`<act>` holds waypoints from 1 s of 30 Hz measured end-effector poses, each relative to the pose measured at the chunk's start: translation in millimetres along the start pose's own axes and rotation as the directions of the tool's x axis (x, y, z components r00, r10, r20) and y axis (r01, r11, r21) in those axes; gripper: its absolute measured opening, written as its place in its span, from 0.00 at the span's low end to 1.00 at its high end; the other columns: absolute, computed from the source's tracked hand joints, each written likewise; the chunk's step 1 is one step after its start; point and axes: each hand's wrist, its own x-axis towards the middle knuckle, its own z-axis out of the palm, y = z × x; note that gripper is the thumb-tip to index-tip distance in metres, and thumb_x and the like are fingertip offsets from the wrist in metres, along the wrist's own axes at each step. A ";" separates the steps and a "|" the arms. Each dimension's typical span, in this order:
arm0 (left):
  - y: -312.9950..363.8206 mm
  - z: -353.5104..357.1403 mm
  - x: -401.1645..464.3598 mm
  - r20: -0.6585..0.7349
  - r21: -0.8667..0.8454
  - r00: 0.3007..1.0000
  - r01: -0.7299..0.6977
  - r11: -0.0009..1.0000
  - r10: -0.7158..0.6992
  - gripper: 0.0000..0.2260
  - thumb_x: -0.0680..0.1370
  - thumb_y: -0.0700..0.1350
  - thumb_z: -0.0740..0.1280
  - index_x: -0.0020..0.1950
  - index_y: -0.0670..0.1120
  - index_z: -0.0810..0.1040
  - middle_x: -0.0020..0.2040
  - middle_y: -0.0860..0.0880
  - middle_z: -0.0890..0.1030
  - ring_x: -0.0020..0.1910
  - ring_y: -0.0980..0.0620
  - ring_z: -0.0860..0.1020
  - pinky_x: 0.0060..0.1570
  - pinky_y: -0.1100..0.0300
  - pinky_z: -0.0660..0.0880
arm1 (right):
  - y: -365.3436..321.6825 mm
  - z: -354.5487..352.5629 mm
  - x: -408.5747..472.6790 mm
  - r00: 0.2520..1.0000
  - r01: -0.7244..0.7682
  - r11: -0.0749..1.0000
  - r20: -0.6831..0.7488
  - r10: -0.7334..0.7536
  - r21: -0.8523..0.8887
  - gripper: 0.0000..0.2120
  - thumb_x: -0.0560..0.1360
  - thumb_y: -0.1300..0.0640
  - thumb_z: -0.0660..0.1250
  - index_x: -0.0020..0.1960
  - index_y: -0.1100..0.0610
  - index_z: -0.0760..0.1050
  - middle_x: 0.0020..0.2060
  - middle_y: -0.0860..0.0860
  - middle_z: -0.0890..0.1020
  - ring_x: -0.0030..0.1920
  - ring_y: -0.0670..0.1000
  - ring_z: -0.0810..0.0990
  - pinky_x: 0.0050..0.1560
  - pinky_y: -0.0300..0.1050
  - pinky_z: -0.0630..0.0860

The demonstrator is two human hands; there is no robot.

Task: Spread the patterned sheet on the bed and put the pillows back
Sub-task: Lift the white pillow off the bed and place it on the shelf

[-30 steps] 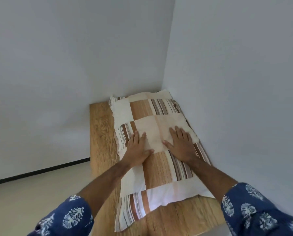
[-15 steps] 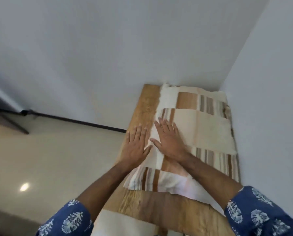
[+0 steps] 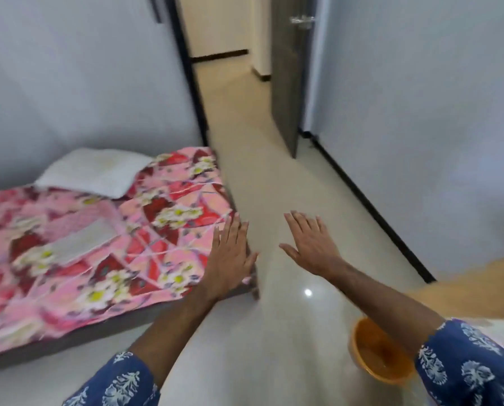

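A low bed (image 3: 122,326) at the left carries a pink and red flowered sheet (image 3: 104,244), spread flat over it. A white pillow (image 3: 92,172) lies at the bed's far end against the wall. My left hand (image 3: 231,256) hovers with fingers apart over the bed's near right corner, holding nothing. My right hand (image 3: 312,244) is out over the bare floor, fingers spread, also holding nothing. The brown striped pillow is out of view. The picture is blurred by motion.
A pale tiled floor (image 3: 274,200) runs to an open grey door (image 3: 288,83) and a hallway beyond. An orange bowl (image 3: 379,356) sits on the floor under my right forearm. A wooden surface (image 3: 464,288) edges in at the right.
My view has swung left from the wooden platform to the bed and doorway. Both hands have come off the brown striped pillow and now hang free in the air.
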 end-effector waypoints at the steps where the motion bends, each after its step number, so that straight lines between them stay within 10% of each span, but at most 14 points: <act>1: -27.2 -7.6 -16.0 -0.021 0.002 0.999 0.039 0.999 -0.039 0.36 0.81 0.64 0.46 0.83 0.43 0.53 0.83 0.42 0.50 0.82 0.42 0.47 0.79 0.39 0.45 | -26.2 -0.2 14.6 0.999 0.047 0.999 0.002 -0.047 -0.002 0.40 0.78 0.33 0.45 0.81 0.58 0.56 0.78 0.57 0.64 0.77 0.61 0.64 0.77 0.65 0.57; 13: -347.4 -84.3 -200.9 -0.131 -0.036 0.805 0.579 0.814 -0.578 0.35 0.83 0.62 0.53 0.83 0.44 0.47 0.83 0.43 0.44 0.82 0.44 0.42 0.79 0.43 0.42 | -388.0 29.7 180.1 0.854 0.519 0.855 0.041 -0.518 -0.009 0.39 0.81 0.33 0.45 0.83 0.55 0.42 0.82 0.54 0.48 0.82 0.56 0.47 0.80 0.61 0.42; 21: -494.6 -77.2 -186.1 -0.075 -0.030 0.774 0.629 0.777 -0.629 0.40 0.77 0.68 0.40 0.83 0.46 0.46 0.83 0.43 0.45 0.82 0.45 0.42 0.80 0.40 0.43 | -512.2 82.3 312.0 0.799 0.594 0.804 0.100 -0.593 0.026 0.38 0.82 0.34 0.49 0.83 0.56 0.44 0.82 0.55 0.51 0.82 0.57 0.49 0.80 0.64 0.47; 30: -655.5 -82.8 -107.4 0.016 -0.058 0.772 0.635 0.770 -0.636 0.32 0.84 0.60 0.52 0.83 0.45 0.46 0.83 0.44 0.44 0.82 0.45 0.42 0.80 0.41 0.42 | -585.1 116.6 468.7 0.844 0.488 0.864 0.189 -0.503 0.120 0.39 0.81 0.33 0.49 0.82 0.57 0.47 0.81 0.56 0.53 0.81 0.58 0.53 0.79 0.65 0.51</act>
